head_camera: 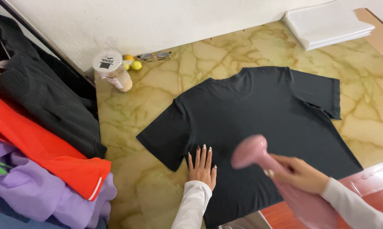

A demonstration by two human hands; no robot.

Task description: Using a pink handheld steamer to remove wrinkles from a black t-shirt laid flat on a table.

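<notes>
A pile of folded clothes point(43, 140) is stacked at the left. The left hand point(203, 166) is pressed flat, fingers spread, on the black T-shirt point(259, 123) laid out on the marbled worktop point(157, 93). The pink steamer point(276, 178) is gripped by the right hand point(299, 174) over the shirt's lower part.

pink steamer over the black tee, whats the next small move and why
Probably sweep the pink steamer leftward across the black T-shirt, toward the flat left hand. The right hand holds the steamer just above the shirt's lower middle, while the left hand presses the fabric flat near the sleeve seam, so that pinned stretch looks ready to be smoothed.
</notes>
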